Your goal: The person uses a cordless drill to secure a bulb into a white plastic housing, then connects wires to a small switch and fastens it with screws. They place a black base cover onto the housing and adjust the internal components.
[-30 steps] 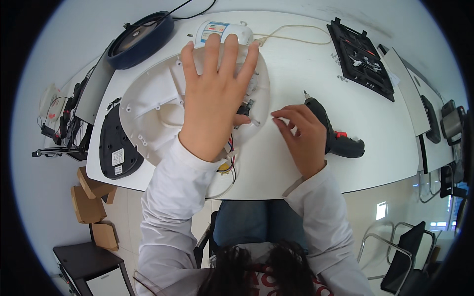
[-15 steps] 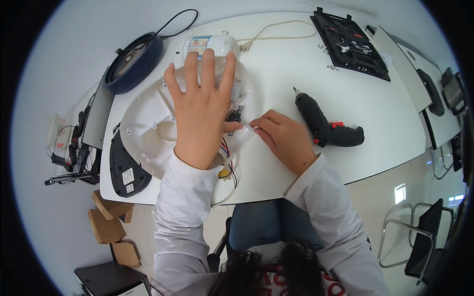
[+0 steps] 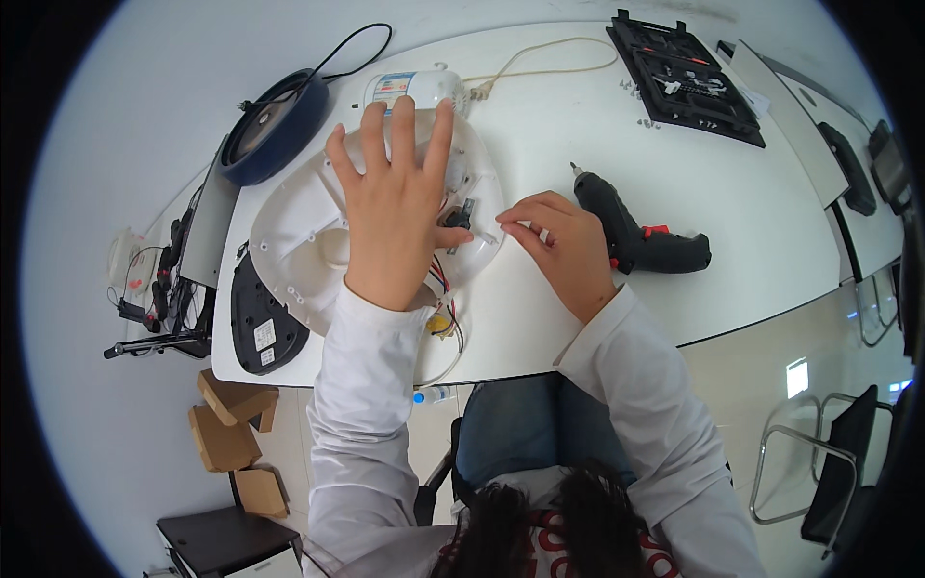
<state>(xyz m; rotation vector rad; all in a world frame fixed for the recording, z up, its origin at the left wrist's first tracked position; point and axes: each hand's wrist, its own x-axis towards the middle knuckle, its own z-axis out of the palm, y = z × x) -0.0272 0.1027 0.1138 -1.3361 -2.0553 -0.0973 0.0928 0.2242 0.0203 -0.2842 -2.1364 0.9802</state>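
Note:
My left hand [image 3: 390,207] lies over a white plastic housing [image 3: 289,217], fingers spread toward its far side. Its thumb reaches to a small black part [image 3: 457,222] inside the housing. My right hand [image 3: 557,236] is at the housing's right rim, thumb and forefinger pinched together; whatever may be between them is too small to make out. Coloured wires [image 3: 439,275] come out of the housing's near side, by a yellow piece [image 3: 439,324]. Much of the housing's middle is hidden under my left hand.
A black cordless screwdriver [image 3: 631,231] lies right of my right hand. Farther back are an open black tool case [image 3: 689,77], loose screws [image 3: 647,123], a white rounded unit [image 3: 414,89] with a cord, and a dark blue round base [image 3: 275,130]. A black cover [image 3: 260,313] lies near left.
My right hand has drawn slightly back from the small white post inside the housing to its rim. The left hand stays spread in place. The whole view has shifted a little.

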